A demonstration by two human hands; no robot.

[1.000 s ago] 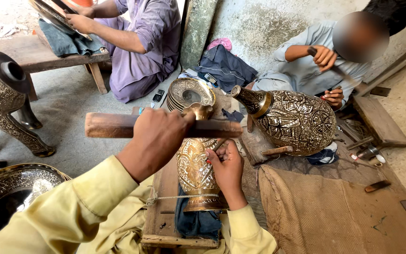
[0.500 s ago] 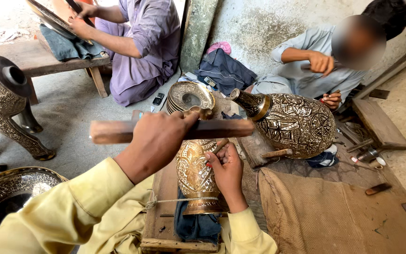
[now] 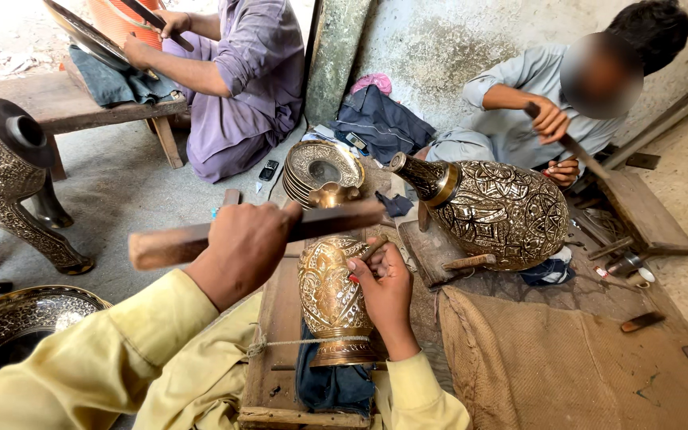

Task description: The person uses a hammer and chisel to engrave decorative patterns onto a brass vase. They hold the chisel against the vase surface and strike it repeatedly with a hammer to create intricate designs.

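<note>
Overhead, left hand (image 3: 244, 247) with wooden mallet (image 3: 256, 232) — right hand (image 3: 384, 287) on brass vase (image 3: 330, 295).

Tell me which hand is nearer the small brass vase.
Right. The right hand rests against the small brass vase; the left hand grips a wooden stick above it.

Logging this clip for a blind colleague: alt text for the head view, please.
The person's left hand holds a wooden bar over a brass vase, while the right hand presses a small tool against it. Two other people sit beyond, near a larger engraved vase.
</note>
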